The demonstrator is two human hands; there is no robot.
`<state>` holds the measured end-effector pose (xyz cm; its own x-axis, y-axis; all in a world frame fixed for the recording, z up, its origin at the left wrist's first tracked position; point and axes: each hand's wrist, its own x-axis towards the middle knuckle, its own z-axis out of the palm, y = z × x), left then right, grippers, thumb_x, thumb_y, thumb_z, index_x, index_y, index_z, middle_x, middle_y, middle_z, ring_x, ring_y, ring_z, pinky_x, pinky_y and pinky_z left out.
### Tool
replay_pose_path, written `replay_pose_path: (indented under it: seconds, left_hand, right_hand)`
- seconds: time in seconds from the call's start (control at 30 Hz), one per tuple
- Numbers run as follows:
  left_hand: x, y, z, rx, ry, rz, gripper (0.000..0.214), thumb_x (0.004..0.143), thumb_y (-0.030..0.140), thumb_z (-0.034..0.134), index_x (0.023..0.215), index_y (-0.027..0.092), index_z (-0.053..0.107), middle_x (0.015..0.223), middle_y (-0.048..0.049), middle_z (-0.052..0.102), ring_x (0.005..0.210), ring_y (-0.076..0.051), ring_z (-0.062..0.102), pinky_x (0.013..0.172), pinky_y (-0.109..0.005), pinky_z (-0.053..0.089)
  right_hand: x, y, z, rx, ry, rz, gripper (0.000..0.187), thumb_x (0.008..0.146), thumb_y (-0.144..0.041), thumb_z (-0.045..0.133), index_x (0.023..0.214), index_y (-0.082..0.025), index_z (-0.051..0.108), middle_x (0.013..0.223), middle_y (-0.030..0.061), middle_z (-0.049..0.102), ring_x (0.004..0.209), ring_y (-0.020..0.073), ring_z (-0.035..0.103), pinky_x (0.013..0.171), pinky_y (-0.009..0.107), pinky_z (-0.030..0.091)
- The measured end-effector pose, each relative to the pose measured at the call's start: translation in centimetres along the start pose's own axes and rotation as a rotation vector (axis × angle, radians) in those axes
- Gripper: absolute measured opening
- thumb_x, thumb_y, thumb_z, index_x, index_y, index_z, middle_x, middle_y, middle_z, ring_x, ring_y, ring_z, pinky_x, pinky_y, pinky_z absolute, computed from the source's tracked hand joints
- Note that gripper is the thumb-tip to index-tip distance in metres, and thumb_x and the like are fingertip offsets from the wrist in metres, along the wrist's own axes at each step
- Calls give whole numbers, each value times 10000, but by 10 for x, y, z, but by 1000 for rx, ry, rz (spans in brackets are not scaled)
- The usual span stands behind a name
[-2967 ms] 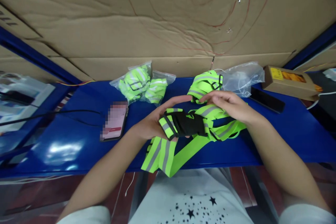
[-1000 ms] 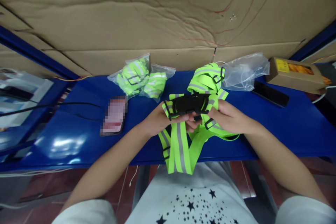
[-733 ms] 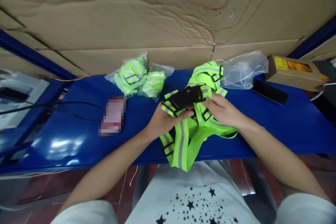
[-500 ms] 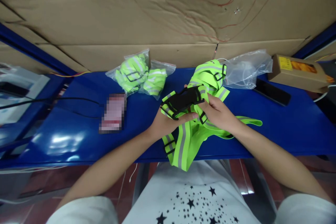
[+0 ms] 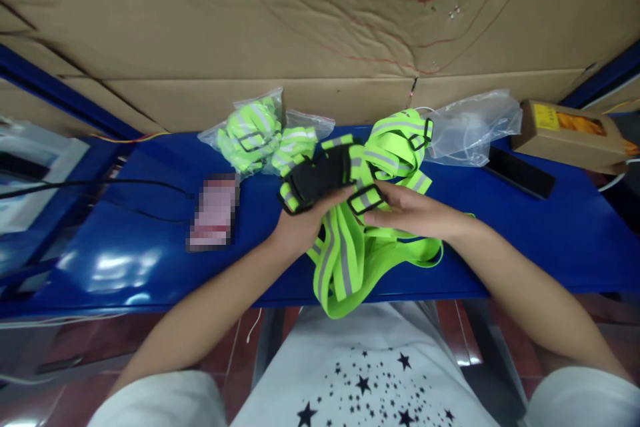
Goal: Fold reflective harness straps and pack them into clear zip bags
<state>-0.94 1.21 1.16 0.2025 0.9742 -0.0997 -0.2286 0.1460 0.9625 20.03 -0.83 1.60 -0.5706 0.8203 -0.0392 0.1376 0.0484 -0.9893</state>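
Observation:
My left hand [image 5: 300, 223] is closed around a bundle of neon-green reflective strap [image 5: 345, 253], its thumb lying under a large black buckle [image 5: 320, 177]. The buckle faces up and looks fastened. On the right side of the bundle, my right hand [image 5: 413, 210] grips the strap next to a black slider [image 5: 366, 199]. Loops of the strap hang below both hands over the table's front edge. Just behind, another coiled green reflective strap [image 5: 397, 137] with a black slider lies on the table. Most fingers of both hands are hidden by the webbing.
On the blue table [image 5: 160, 247] lie two bagged green straps [image 5: 250, 130] at the back and a pixelated phone-like object [image 5: 214, 212] with cables at left. To the right are an empty clear bag [image 5: 473, 130], a black phone [image 5: 520, 172] and a cardboard box [image 5: 570, 137].
The buckle and the left hand have shifted left and slightly up. More strap is gathered into the left hand's bundle, and the loose end at right has been drawn in.

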Motion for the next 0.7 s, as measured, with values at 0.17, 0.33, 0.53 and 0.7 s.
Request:
replay_pose_path:
  seconds: [0.17,0.33,0.53,0.7]
  left_hand:
    - [12,25,-2,-247,84,-78,402,604,245,889,985,201,771,903,19,788,939,-242,758,905,-371,611]
    - [13,39,-12,-320,72,2,222,739,241,826,943,177,765,904,-6,798,1067,-233,726,1010,-349,569]
    - [15,53,-17,-352,107,152,142,768,188,778,905,178,747,896,15,789,1061,-174,711,1065,-285,532]
    - [28,56,-29,-411,167,258,81,823,179,722,901,197,726,877,56,759,890,-108,704,951,-220,568]
  right_hand:
    - [-6,-3,-28,-5,-249,169,353,856,-396,800,1118,-166,747,1071,37,771,943,179,720,838,286,593]
    - [-3,-3,-23,258,-261,115,699,773,-279,866,1413,-236,590,1293,63,712,1141,202,691,906,302,596]
    - [-5,-11,-26,31,-300,183,431,898,-408,755,1252,-166,716,1111,52,749,1028,178,694,910,283,561]
    - [-7,-6,-38,-161,-242,238,506,860,-472,776,1268,-178,718,1146,59,756,909,190,707,771,288,576]
